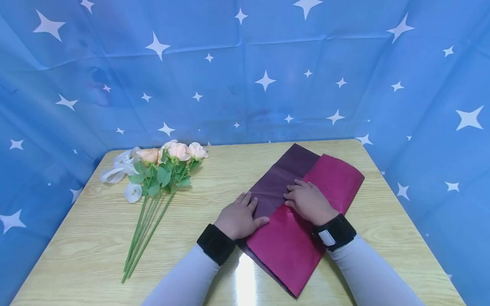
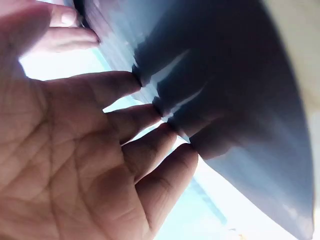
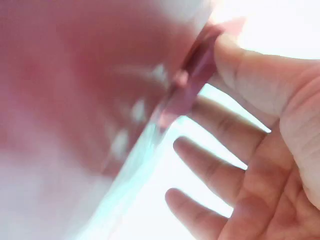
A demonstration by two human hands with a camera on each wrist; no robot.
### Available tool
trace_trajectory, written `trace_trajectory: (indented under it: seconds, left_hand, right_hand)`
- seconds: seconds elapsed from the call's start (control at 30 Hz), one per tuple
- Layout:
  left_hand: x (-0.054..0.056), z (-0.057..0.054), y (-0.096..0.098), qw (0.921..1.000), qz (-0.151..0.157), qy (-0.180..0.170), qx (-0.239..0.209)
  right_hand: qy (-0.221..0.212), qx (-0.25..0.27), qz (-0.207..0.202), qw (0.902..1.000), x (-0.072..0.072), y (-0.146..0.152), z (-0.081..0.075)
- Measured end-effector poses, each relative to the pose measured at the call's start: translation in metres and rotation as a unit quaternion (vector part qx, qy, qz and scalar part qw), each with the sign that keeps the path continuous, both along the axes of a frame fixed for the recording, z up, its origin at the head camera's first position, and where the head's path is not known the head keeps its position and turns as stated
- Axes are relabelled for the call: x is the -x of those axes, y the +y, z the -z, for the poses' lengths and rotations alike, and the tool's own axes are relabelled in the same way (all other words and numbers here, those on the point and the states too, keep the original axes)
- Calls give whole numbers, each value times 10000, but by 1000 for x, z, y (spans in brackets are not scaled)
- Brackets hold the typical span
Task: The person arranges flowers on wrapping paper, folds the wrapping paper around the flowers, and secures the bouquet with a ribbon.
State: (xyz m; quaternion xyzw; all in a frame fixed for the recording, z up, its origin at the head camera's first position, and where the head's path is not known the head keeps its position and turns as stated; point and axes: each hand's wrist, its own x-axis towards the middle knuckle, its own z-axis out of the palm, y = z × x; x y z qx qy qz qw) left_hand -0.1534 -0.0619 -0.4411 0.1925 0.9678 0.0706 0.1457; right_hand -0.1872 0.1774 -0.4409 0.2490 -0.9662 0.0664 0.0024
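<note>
A sheet of wrapping paper (image 1: 289, 253) lies folded at an angle on the table, with crimson areas beside a dark purple part (image 1: 285, 172). My left hand (image 1: 239, 216) presses on the purple part with fingers extended, its thumb reaching the crimson edge. In the left wrist view, the fingertips (image 2: 180, 155) touch the dark, shiny paper. My right hand (image 1: 311, 204) is over the border between the two colours. Seen from the right wrist, its thumb and index finger pinch a crimson edge (image 3: 192, 82), while the other fingers (image 3: 205, 165) extend away from the paper.
Several pale peach flowers (image 1: 178, 151) with green stems (image 1: 147, 233) lie on the left of the wooden table (image 1: 88, 238). White ribbon (image 1: 120, 168) curls beside the blossoms. A blue cloth with white stars (image 1: 237, 85) hangs behind the table and along both sides.
</note>
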Motion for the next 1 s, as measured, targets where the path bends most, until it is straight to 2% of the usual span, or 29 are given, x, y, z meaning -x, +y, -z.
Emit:
trace_trajectory:
  seconds: [0.1,0.3,0.47,0.67,0.8,1.0]
  left_hand:
    - [-2,1,-4,9999,-96,11,-83]
    - [-10,2,-13,9994,-127,196,-258]
    - [-20,2,-21,9989,-185,390,-195]
    - [-31,0,-39,9976,-441,469,-241]
    - [-34,1,-55,9966,-640,428,-300]
    - [-38,3,-77,9942,-922,324,-452]
  right_hand:
    - [321,207,-250,9990,-4,4,-3]
    - [501,305,-607,9964,-17,19,-18]
    - [945,535,-991,9891,-38,41,-39]
    - [1548,434,-1078,9811,-65,69,-57]
    - [1588,319,-1058,9811,-74,82,-59]
    - [1411,356,-1219,9818,-77,95,-52]
